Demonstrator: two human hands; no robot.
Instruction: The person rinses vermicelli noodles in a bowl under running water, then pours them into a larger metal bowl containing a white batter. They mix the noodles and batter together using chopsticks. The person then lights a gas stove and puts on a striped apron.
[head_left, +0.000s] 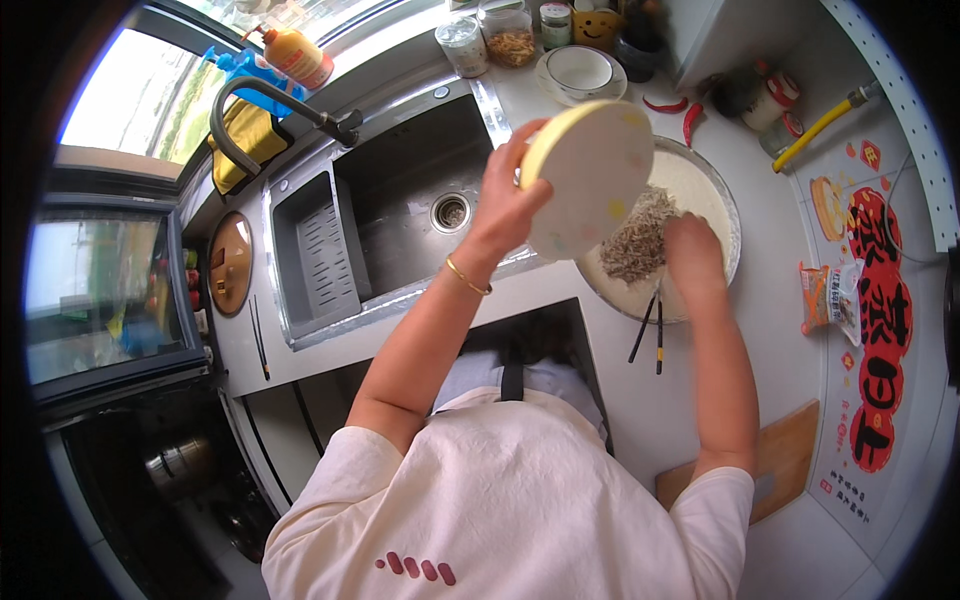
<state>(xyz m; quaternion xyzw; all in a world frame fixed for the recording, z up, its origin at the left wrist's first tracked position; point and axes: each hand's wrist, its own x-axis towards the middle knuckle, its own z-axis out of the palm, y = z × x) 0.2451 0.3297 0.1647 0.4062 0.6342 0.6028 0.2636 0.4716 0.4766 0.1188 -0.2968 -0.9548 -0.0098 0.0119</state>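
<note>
My left hand (504, 191) grips a round, pale dish or board (592, 184) with a thick yellow edge, tilted steeply over the left side of a wide metal basin (737, 206). Creamy batter or dough (701, 176) covers the basin's inside. On it sits a heap of grey-brown shreds (637, 240), partly hidden by the tilted disc. My right hand (691, 251), slightly blurred, is at the right side of the heap with curled fingers; whether they hold any shreds is hidden. A pair of black chopsticks (651, 326) leans over the basin's near rim.
Left of the basin is a steel sink (409, 172) with a dark faucet (281, 94). Beyond are stacked bowls (579, 71), jars (510, 37) and red chillies (691, 124). A food packet (832, 300) and a wooden board (787, 450) lie right. An open window sash (112, 285) juts in at left.
</note>
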